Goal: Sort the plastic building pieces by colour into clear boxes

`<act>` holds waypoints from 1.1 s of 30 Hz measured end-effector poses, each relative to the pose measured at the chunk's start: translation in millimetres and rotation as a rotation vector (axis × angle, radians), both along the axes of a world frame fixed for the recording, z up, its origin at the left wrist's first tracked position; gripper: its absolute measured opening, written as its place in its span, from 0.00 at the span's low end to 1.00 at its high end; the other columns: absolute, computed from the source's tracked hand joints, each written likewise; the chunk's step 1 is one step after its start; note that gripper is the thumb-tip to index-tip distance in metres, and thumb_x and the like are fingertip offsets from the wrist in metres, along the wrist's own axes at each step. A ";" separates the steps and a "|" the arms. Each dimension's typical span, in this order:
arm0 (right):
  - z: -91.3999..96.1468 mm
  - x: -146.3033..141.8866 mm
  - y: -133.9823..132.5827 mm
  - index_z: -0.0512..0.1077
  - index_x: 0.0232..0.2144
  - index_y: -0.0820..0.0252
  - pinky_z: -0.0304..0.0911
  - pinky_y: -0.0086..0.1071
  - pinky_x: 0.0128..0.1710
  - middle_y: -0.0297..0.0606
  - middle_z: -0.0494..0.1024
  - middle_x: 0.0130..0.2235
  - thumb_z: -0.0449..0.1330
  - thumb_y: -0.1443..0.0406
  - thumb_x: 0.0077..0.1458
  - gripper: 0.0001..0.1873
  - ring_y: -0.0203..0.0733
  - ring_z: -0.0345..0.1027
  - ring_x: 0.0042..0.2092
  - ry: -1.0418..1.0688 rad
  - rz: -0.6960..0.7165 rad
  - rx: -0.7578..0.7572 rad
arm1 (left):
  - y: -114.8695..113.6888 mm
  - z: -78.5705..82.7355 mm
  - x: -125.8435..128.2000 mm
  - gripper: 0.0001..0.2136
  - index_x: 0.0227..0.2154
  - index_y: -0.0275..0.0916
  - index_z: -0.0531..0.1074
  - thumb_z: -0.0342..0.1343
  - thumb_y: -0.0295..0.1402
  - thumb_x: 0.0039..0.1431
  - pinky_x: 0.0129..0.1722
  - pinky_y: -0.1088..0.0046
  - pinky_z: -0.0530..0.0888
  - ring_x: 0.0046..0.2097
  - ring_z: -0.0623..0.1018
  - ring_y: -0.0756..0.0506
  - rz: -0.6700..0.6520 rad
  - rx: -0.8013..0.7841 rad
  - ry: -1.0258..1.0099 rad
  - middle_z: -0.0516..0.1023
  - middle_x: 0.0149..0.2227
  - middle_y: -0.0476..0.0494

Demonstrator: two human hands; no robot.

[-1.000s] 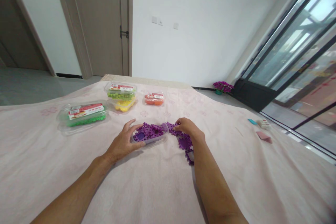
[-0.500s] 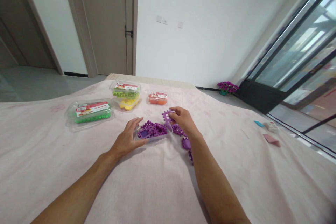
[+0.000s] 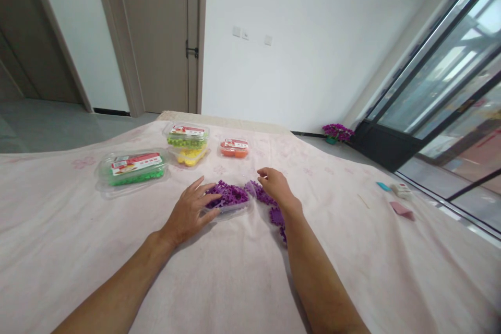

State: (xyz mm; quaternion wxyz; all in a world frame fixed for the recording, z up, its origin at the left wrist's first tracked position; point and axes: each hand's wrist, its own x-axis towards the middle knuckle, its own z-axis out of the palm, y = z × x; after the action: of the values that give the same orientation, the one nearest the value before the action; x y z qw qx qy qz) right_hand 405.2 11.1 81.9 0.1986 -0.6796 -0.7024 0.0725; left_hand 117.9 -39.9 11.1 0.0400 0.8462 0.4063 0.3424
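Observation:
My left hand (image 3: 190, 207) is spread over the left end of a clear plastic box (image 3: 230, 210) heaped with purple interlocking toy pieces (image 3: 231, 194). Its fingertips reach over the heap, and the thumb lies along the near rim. To the right of the box is my right hand (image 3: 275, 186), thumb and fingertips slightly apart with no piece showing between them. Below its fingers, a square purple piece (image 3: 251, 188) is at the box's right edge. More purple pieces (image 3: 277, 216) trail over the cloth beside my right wrist, partly hidden by the arm.
Behind stand clear boxes of green pieces (image 3: 136, 173), lime pieces (image 3: 187, 141), yellow pieces (image 3: 191, 155) and orange pieces (image 3: 235, 153); lime sits on yellow. Off to the right lie a blue item (image 3: 383, 186), a whitish block (image 3: 401, 190) and a pink piece (image 3: 402, 211) on the pink cloth (image 3: 219, 282).
The square purple piece has left my right hand's pinch and is lower, at the box's right edge. My left hand's fingers have shifted further over the heap.

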 end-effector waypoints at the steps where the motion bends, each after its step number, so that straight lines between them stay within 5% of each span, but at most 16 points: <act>1: -2.1 6.1 0.8 0.77 0.50 0.61 0.64 0.35 0.53 0.44 0.80 0.51 0.58 0.67 0.59 0.18 0.45 0.74 0.52 -0.032 -0.008 -0.038 | 0.1 0.2 -0.1 0.14 0.50 0.50 0.77 0.56 0.41 0.63 0.66 0.43 0.61 0.68 0.59 0.35 0.003 0.012 0.003 0.73 0.59 0.44; 8: -16.1 20.1 2.3 0.73 0.57 0.60 0.63 0.34 0.53 0.47 0.76 0.57 0.64 0.63 0.53 0.27 0.48 0.71 0.56 -0.080 0.046 -0.249 | -1.0 4.1 -0.6 0.09 0.38 0.45 0.78 0.55 0.41 0.62 0.67 0.47 0.59 0.66 0.63 0.35 0.000 0.049 0.053 0.78 0.53 0.45; 16: -26.6 10.2 8.8 0.79 0.41 0.59 0.61 0.28 0.38 0.40 0.82 0.41 0.67 0.65 0.48 0.16 0.42 0.74 0.42 -0.038 0.027 -0.197 | -3.7 4.5 -0.7 0.16 0.51 0.45 0.75 0.55 0.42 0.63 0.66 0.44 0.56 0.68 0.61 0.33 0.028 0.071 0.084 0.76 0.57 0.44; 21: -24.5 10.5 9.1 0.79 0.35 0.60 0.59 0.28 0.35 0.38 0.82 0.35 0.64 0.66 0.49 0.08 0.40 0.73 0.37 0.063 -0.040 -0.119 | -6.7 8.1 0.9 0.12 0.44 0.45 0.78 0.54 0.42 0.63 0.66 0.42 0.54 0.67 0.62 0.32 0.051 0.066 0.105 0.79 0.53 0.44; 27: -11.4 5.2 9.1 0.76 0.35 0.59 0.67 0.30 0.35 0.36 0.80 0.31 0.60 0.63 0.53 0.08 0.38 0.74 0.33 0.497 -0.130 0.129 | -7.3 6.9 1.9 0.12 0.44 0.43 0.76 0.54 0.42 0.63 0.66 0.42 0.54 0.66 0.64 0.32 0.067 0.089 0.102 0.79 0.53 0.43; 30: -4.9 -10.4 5.5 0.74 0.37 0.61 0.69 0.30 0.30 0.35 0.79 0.29 0.63 0.60 0.52 0.12 0.38 0.74 0.30 0.873 -0.030 0.085 | -6.3 4.2 1.6 0.18 0.53 0.43 0.71 0.54 0.43 0.64 0.66 0.44 0.54 0.66 0.63 0.33 0.070 0.113 0.087 0.76 0.57 0.41; 33: -2.1 -35.6 -3.2 0.74 0.38 0.62 0.71 0.30 0.29 0.35 0.78 0.29 0.67 0.59 0.50 0.16 0.37 0.74 0.29 1.034 0.112 -0.048 | -5.1 1.9 1.1 0.26 0.62 0.41 0.62 0.54 0.43 0.63 0.67 0.46 0.55 0.67 0.62 0.34 0.087 0.157 0.056 0.70 0.62 0.36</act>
State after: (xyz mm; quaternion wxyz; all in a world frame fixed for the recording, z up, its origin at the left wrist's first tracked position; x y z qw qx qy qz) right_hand 369.6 7.9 79.8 0.4997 -0.5208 -0.5461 0.4253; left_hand 119.0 -45.0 13.0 -0.0530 0.8375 0.4156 0.3507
